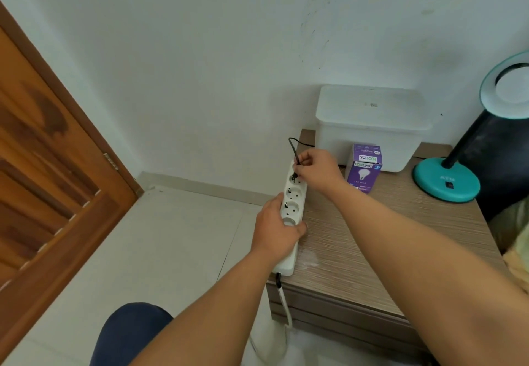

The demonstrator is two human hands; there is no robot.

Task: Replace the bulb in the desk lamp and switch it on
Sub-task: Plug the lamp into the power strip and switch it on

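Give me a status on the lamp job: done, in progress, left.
Done: a bulb already sits in the teal desk lamp, and the purple bulb box stands on the table; I cannot tell whether that bulb is the new one.
In hand: the left hand steadies the power strip while the right hand holds the black plug at the end socket.
Left: seat the plug, switch on; the bulb looks unlit.

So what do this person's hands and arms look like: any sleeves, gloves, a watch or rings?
Both forearms are bare up to the frame edge, with no sleeves in view. The left hand and right hand wear no gloves; no watch, bracelet or rings show on the visible sides.
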